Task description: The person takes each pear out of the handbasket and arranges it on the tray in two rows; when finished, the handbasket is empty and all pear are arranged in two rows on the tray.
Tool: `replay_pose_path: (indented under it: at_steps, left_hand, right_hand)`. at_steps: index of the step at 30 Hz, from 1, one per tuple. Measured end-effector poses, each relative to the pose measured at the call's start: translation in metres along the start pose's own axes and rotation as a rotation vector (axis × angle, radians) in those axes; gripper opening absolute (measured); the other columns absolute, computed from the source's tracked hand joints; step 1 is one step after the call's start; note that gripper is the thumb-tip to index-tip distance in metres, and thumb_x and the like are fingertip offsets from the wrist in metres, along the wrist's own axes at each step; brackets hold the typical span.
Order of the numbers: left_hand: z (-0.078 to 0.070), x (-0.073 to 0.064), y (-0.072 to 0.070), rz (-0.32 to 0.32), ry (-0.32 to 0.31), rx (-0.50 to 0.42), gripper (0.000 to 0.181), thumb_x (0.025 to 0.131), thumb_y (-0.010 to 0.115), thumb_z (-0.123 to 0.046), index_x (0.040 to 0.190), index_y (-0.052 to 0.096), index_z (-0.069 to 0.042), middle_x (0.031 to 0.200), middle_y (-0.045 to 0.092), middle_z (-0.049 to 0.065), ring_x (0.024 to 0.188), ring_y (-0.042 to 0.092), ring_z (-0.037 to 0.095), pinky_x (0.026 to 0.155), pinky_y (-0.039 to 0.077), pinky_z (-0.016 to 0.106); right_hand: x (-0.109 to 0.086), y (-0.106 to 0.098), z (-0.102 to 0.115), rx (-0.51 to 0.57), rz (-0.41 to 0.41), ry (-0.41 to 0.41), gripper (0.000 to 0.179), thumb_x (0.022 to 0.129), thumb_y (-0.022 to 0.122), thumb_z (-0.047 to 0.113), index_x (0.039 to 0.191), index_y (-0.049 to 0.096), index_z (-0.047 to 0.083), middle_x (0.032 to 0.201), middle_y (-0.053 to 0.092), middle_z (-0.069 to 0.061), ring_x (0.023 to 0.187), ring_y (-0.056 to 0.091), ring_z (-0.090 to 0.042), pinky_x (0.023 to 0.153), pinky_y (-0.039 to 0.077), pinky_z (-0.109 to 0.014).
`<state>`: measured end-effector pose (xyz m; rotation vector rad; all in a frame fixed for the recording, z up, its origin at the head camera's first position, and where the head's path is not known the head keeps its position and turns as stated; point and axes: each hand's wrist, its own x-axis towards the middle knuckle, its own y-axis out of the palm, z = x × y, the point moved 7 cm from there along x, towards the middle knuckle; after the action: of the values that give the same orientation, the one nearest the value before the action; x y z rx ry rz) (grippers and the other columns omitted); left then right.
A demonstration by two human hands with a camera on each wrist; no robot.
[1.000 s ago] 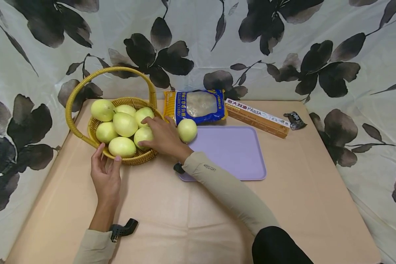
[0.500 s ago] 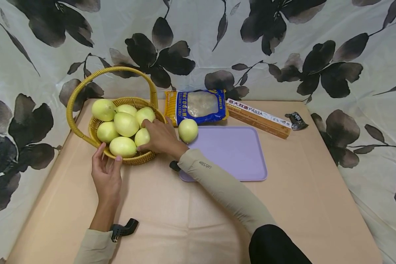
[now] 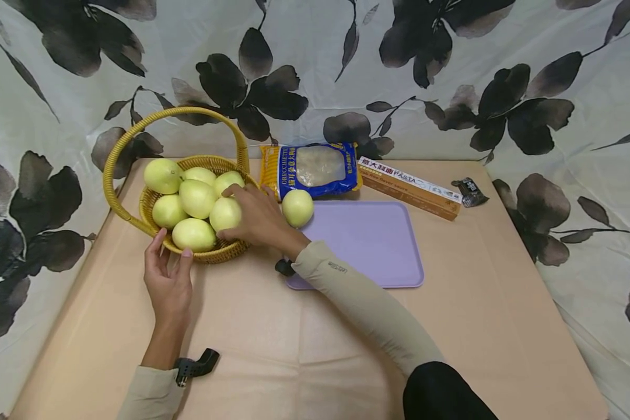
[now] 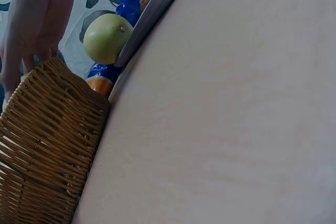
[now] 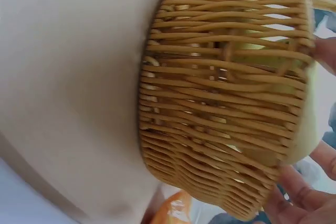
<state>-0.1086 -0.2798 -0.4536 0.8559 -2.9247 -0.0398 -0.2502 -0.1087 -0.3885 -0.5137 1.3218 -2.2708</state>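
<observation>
A yellow wicker basket (image 3: 223, 254) with a tall hoop handle (image 3: 116, 169) holds several pale yellow-green round fruits (image 3: 198, 198). My right hand (image 3: 262, 219) reaches over its right side and grips the fruit (image 3: 226, 214) at the front right, thumb in front and fingers behind. In the right wrist view, fingers (image 5: 302, 190) show at the rim beside that fruit. My left hand (image 3: 169, 286) rests with spread fingers against the basket's front left rim; it is out of sight in the left wrist view. Another fruit (image 3: 297, 208) sits on the tray's back left corner.
A lilac tray (image 3: 367, 245) lies right of the basket. Behind it are a blue and yellow pasta bag (image 3: 315, 169) and a long pasta box (image 3: 409, 186). A small black packet (image 3: 471, 192) lies at the far right of the table (image 3: 273, 350).
The fruit in my right hand has shifted slightly up and left and shows more fully between thumb and fingers. My left hand and the basket stay in place.
</observation>
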Motion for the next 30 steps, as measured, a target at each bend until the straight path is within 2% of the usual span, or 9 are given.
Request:
replay_pose_path:
  at_steps: [5, 13, 17, 20, 23, 30]
  left_hand:
    - [-0.001, -0.001, 0.000, -0.001, -0.002, -0.009, 0.063, 0.104, 0.067, -0.007, 0.161, 0.042, -0.017, 0.172, 0.029, 0.003, 0.161, 0.028, 0.028, 0.129, 0.035, 0.035]
    - [0.000, -0.001, 0.000, -0.002, 0.006, -0.022, 0.063, 0.103, 0.067, -0.006, 0.161, 0.042, -0.016, 0.171, 0.029, 0.004, 0.161, 0.029, 0.028, 0.130, 0.034, 0.036]
    - [-0.001, -0.001, 0.000, -0.003, 0.010, -0.015, 0.063, 0.103, 0.067, -0.006, 0.161, 0.043, -0.016, 0.171, 0.030, 0.004, 0.161, 0.029, 0.028, 0.129, 0.034, 0.037]
    - [-0.001, -0.001, 0.000, -0.004, 0.004, -0.007, 0.063, 0.103, 0.067, -0.006, 0.161, 0.043, -0.017, 0.172, 0.029, 0.003, 0.160, 0.029, 0.027, 0.130, 0.034, 0.037]
    - [-0.001, -0.002, 0.000, -0.005, -0.003, 0.002, 0.063, 0.104, 0.067, -0.007, 0.161, 0.042, -0.018, 0.172, 0.029, 0.003, 0.161, 0.029, 0.027, 0.129, 0.035, 0.035]
    - [0.000, -0.001, 0.001, -0.002, -0.001, -0.004, 0.063, 0.104, 0.067, -0.007, 0.161, 0.041, -0.016, 0.172, 0.028, 0.004, 0.161, 0.028, 0.027, 0.128, 0.035, 0.033]
  right_hand:
    - [-0.007, -0.018, -0.002, 0.130, -0.049, -0.003, 0.084, 0.078, 0.091, 0.057, 0.148, 0.057, 0.025, 0.141, 0.064, 0.001, 0.127, 0.060, -0.017, 0.106, 0.050, -0.038]
    - [-0.025, -0.042, -0.020, 0.233, -0.163, -0.042, 0.082, 0.075, 0.093, 0.051, 0.146, 0.059, 0.026, 0.137, 0.064, 0.002, 0.118, 0.061, -0.015, 0.094, 0.053, -0.033]
    - [-0.036, -0.056, -0.038, 0.285, -0.245, -0.056, 0.081, 0.073, 0.096, 0.044, 0.143, 0.062, 0.024, 0.133, 0.064, -0.001, 0.110, 0.061, -0.016, 0.091, 0.054, -0.035]
    - [-0.044, -0.067, -0.054, 0.297, -0.288, -0.055, 0.081, 0.071, 0.098, 0.039, 0.142, 0.063, 0.022, 0.135, 0.065, -0.002, 0.116, 0.061, -0.018, 0.096, 0.054, -0.039]
    - [-0.052, -0.076, -0.073, 0.319, -0.311, -0.041, 0.082, 0.072, 0.099, 0.033, 0.143, 0.062, 0.019, 0.139, 0.063, -0.005, 0.123, 0.061, -0.020, 0.101, 0.055, -0.042]
    - [-0.073, -0.091, -0.118, 0.391, -0.326, 0.006, 0.082, 0.074, 0.099, 0.026, 0.145, 0.060, 0.016, 0.144, 0.060, -0.010, 0.126, 0.062, -0.027, 0.094, 0.062, -0.047]
